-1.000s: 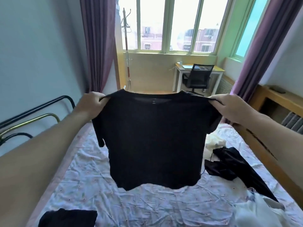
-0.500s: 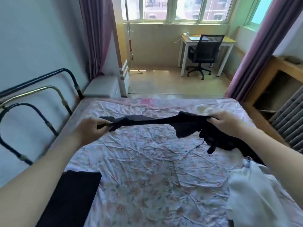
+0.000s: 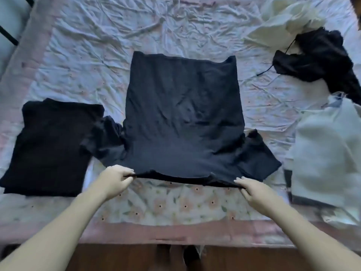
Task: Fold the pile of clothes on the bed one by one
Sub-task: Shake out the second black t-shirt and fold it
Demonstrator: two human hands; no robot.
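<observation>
A dark navy T-shirt [image 3: 183,118] lies spread on the bed, its hem toward the far side and its collar edge toward me. My left hand [image 3: 114,179] pinches the shirt's near left shoulder. At the near right shoulder, my right hand [image 3: 254,189] pinches the fabric. Both sleeves splay outward at the near corners. A folded black garment [image 3: 50,149] lies flat to the left. Unfolded clothes sit on the right: a crumpled black piece [image 3: 320,57], a cream piece [image 3: 281,26] and a white garment [image 3: 326,151].
The floral bedsheet [image 3: 175,208] is wrinkled, with a pink border [image 3: 175,233] along the near edge. Brown wooden floor [image 3: 127,259] runs below the bed. A dark metal bed frame bar [image 3: 7,36] shows at the upper left.
The shirt was held up in the air, then swung down; now it lies flat on the bed. My view has tipped down from the window to the mattress.
</observation>
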